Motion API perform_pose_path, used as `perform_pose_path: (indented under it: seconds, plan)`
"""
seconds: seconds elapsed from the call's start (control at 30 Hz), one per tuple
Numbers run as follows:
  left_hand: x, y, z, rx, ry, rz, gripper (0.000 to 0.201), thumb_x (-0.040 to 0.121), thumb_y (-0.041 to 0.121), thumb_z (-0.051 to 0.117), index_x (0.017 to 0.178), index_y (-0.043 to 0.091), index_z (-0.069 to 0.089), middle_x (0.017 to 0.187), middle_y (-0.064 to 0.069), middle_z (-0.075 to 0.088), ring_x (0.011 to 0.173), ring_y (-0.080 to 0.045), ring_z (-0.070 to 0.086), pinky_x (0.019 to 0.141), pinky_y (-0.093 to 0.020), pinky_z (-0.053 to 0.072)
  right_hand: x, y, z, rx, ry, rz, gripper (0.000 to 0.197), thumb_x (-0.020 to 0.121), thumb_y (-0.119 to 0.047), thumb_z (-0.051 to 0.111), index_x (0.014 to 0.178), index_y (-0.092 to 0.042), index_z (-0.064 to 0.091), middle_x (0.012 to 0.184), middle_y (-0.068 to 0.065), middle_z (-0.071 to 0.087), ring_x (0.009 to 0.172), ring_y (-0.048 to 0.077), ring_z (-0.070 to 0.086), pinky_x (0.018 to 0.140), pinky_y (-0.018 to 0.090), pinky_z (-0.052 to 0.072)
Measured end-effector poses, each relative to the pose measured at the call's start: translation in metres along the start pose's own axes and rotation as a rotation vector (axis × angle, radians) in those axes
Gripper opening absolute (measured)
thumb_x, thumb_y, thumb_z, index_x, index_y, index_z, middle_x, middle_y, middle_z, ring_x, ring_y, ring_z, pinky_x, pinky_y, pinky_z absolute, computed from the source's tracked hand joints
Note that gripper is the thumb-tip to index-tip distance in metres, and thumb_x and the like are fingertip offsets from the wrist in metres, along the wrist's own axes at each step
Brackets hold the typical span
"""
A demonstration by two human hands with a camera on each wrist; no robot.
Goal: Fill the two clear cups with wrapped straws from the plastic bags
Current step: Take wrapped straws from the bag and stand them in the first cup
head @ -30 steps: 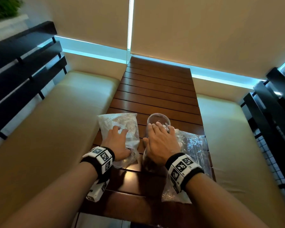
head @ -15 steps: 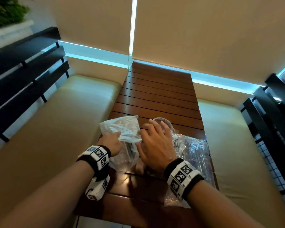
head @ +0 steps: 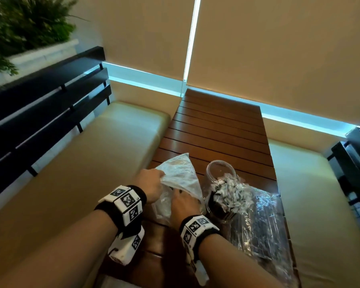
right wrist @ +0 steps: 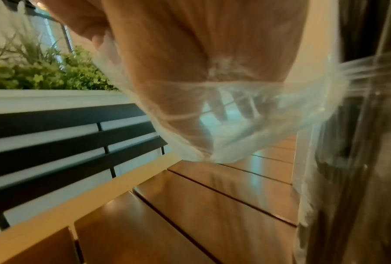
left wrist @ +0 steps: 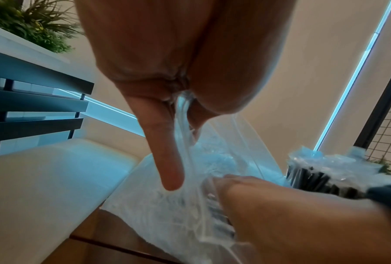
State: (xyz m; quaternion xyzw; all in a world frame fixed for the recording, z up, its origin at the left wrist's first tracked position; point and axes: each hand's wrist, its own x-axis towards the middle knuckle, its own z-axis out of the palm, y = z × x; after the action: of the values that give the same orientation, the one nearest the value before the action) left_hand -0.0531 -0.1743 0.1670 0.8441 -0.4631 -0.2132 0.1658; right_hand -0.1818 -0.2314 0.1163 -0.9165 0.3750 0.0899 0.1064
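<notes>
On the slatted wooden table [head: 216, 129], my left hand [head: 161, 179] pinches the raised edge of a clear plastic bag [head: 179, 173]. In the left wrist view the film of the bag [left wrist: 212, 160] runs between the thumb and fingers of my left hand [left wrist: 183, 107]. My right hand [head: 178, 194] is pushed into the bag's mouth. Its fingers [right wrist: 219, 107] show straight through the plastic [right wrist: 190, 125]. To the right stands a clear cup [head: 214, 206] packed with wrapped straws [head: 231, 190]. An empty clear cup [head: 218, 169] is just behind it.
A second plastic bag [head: 264, 225] holding dark straws lies at the table's right edge. Cream bench cushions [head: 104, 154] flank the table on both sides. A black slatted backrest [head: 46, 104] and a planter [head: 29, 28] stand at left. Window blinds [head: 279, 48] close off the far end.
My right hand left the cup of straws and went into the left bag. My left hand rose from lying on that bag to pinching its edge up.
</notes>
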Motion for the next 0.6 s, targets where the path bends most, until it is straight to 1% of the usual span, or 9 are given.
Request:
perform_pose_path:
  seconds: [0.07, 0.13, 0.27, 0.37, 0.4, 0.43, 0.47, 0.5, 0.6]
  plan:
    - [-0.005, 0.003, -0.003, 0.007, 0.006, 0.005, 0.029, 0.081, 0.004, 0.048, 0.094, 0.02, 0.068, 0.1, -0.006, 0.071, 0.093, -0.029, 0.064, 0.079, -0.034, 0.052, 0.006, 0.0, 0.002, -0.074, 0.047, 0.016, 0.061, 0.095, -0.033, 0.058, 0.147, -0.015, 0.033, 0.136, 0.012, 0.055, 0.119, 0.032, 0.058, 0.093, 0.045, 0.048]
    - [-0.007, 0.004, -0.005, -0.008, 0.007, 0.013, 0.024, 0.081, 0.003, 0.049, 0.087, 0.021, 0.064, 0.097, -0.007, 0.071, 0.093, -0.03, 0.065, 0.077, -0.034, 0.052, 0.007, -0.001, 0.001, -0.129, 0.087, 0.04, 0.066, 0.097, -0.035, 0.054, 0.153, -0.015, 0.024, 0.148, 0.014, 0.043, 0.132, 0.033, 0.047, 0.104, 0.048, 0.041]
    - [-0.008, 0.009, -0.007, -0.082, 0.022, 0.025, 0.035, 0.081, 0.002, 0.049, 0.104, 0.019, 0.071, 0.104, -0.007, 0.072, 0.099, -0.028, 0.066, 0.084, -0.037, 0.054, -0.006, 0.002, -0.012, -0.123, 0.012, -0.013, 0.067, 0.103, -0.035, 0.044, 0.156, -0.011, 0.012, 0.161, 0.014, 0.019, 0.148, 0.029, 0.022, 0.119, 0.041, 0.018]
    - [-0.009, 0.011, -0.008, -0.111, 0.039, 0.043, 0.035, 0.083, 0.004, 0.053, 0.109, 0.02, 0.071, 0.107, -0.004, 0.072, 0.101, -0.025, 0.066, 0.087, -0.037, 0.054, 0.0, 0.002, -0.003, -0.075, -0.126, -0.078, 0.061, 0.106, -0.035, 0.037, 0.155, -0.008, 0.014, 0.161, 0.012, 0.02, 0.149, 0.024, 0.018, 0.12, 0.034, 0.009]
    - [-0.009, 0.011, -0.007, -0.115, 0.044, 0.05, 0.034, 0.084, 0.005, 0.055, 0.109, 0.02, 0.071, 0.108, -0.003, 0.072, 0.101, -0.023, 0.066, 0.087, -0.036, 0.054, 0.01, 0.0, 0.009, -0.04, -0.165, -0.057, 0.062, 0.105, -0.035, 0.04, 0.155, -0.007, 0.017, 0.16, 0.012, 0.023, 0.148, 0.024, 0.021, 0.12, 0.036, 0.009]
    - [-0.009, 0.011, -0.008, -0.114, 0.052, 0.057, 0.035, 0.084, 0.004, 0.055, 0.11, 0.021, 0.071, 0.108, -0.002, 0.072, 0.101, -0.022, 0.066, 0.087, -0.035, 0.053, 0.02, 0.001, 0.025, -0.067, -0.126, -0.122, 0.066, 0.102, -0.038, 0.048, 0.153, -0.006, 0.021, 0.158, 0.012, 0.028, 0.145, 0.027, 0.025, 0.121, 0.042, 0.008]
    - [-0.01, 0.011, -0.008, -0.112, 0.062, 0.059, 0.036, 0.084, 0.003, 0.053, 0.11, 0.022, 0.071, 0.108, -0.001, 0.072, 0.1, -0.021, 0.065, 0.088, -0.034, 0.053, 0.025, -0.002, 0.031, -0.098, -0.178, -0.163, 0.073, 0.096, -0.042, 0.057, 0.15, -0.005, 0.023, 0.155, 0.01, 0.032, 0.141, 0.031, 0.03, 0.12, 0.051, 0.009]
    - [-0.009, 0.01, -0.009, -0.108, 0.07, 0.056, 0.038, 0.085, 0.002, 0.052, 0.111, 0.022, 0.07, 0.109, -0.001, 0.072, 0.101, -0.02, 0.065, 0.088, -0.033, 0.053, 0.025, -0.005, 0.025, -0.12, -0.157, -0.143, 0.076, 0.092, -0.043, 0.062, 0.147, -0.005, 0.025, 0.154, 0.01, 0.034, 0.138, 0.034, 0.034, 0.119, 0.057, 0.011]
    - [-0.008, 0.01, -0.014, -0.097, 0.071, 0.05, 0.042, 0.085, 0.0, 0.048, 0.114, 0.023, 0.069, 0.113, 0.0, 0.071, 0.104, -0.02, 0.064, 0.091, -0.031, 0.051, -0.006, -0.015, -0.019, 0.04, -0.237, -0.049, 0.051, 0.098, -0.015, 0.054, 0.144, -0.004, 0.036, 0.145, 0.013, 0.044, 0.132, 0.03, 0.045, 0.107, 0.036, 0.037]
